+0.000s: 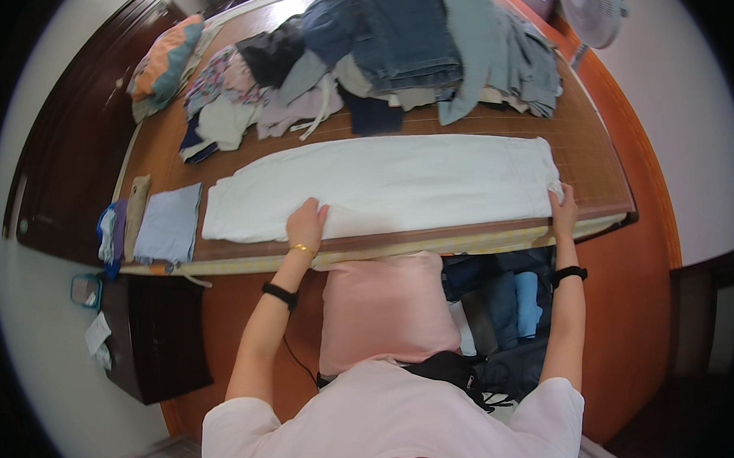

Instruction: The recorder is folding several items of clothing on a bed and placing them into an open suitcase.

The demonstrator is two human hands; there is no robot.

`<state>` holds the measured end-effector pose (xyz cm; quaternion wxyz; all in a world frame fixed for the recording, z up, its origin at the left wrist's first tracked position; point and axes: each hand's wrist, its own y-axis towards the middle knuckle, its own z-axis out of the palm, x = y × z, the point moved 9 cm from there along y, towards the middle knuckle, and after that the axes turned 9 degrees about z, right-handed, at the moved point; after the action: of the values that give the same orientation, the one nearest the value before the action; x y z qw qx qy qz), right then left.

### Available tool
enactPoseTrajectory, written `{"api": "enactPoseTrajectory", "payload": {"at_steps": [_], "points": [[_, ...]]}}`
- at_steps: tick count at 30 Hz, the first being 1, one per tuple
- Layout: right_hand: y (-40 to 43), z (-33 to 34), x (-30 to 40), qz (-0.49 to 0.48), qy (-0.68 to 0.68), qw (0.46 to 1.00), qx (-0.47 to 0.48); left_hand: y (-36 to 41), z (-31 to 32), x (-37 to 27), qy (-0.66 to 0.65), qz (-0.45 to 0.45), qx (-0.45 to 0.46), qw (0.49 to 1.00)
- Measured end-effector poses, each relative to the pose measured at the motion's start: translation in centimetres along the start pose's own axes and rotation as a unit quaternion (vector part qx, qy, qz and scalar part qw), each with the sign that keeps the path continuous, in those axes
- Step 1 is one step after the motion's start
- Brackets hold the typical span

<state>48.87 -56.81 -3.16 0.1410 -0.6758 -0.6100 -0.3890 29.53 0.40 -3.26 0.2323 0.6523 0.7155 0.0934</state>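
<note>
A long white garment, apparently trousers folded lengthwise, lies flat along the near side of the bed. My left hand has its fingers curled on the garment's near edge, left of the middle, and the cloth creases beside the thumb. At the right end, my right hand pinches the near corner, where the fabric bunches. To the left of the garment are a folded light-blue cloth and a narrow tan folded cloth.
Heaped clothes, with denim among them, cover the bed's far side. A pink cushion lies before me, beside an open bag or case of rolled clothes. A dark cabinet stands lower left; a fan stands far right.
</note>
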Motion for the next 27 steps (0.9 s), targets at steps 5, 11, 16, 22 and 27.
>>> {"api": "enactPoseTrajectory", "payload": {"at_steps": [5, 11, 16, 22, 27], "points": [[-1.4, -0.1, 6.9, -0.052, -0.076, 0.993, -0.073, -0.9, -1.0, 1.2, -0.014, -0.014, -0.056, 0.998], [-10.9, 9.9, 21.0, -0.271, 0.095, 0.95, 0.12, -0.3, -0.3, -0.6, 0.024, 0.013, 0.005, 1.0], [-25.4, 19.9, 32.3, -0.411, -0.069, 0.868, 0.269, -1.3, 0.5, -1.8, 0.052, 0.109, -0.029, 0.992], [-25.6, 22.5, 30.8, -0.453, -0.099, 0.848, 0.256, -1.4, 1.6, -1.8, 0.023, 0.073, 0.104, 0.992], [-19.0, 18.2, 23.7, -0.4, -0.202, 0.873, 0.19, -1.4, 1.6, -1.8, 0.03, 0.069, 0.118, 0.99]]}}
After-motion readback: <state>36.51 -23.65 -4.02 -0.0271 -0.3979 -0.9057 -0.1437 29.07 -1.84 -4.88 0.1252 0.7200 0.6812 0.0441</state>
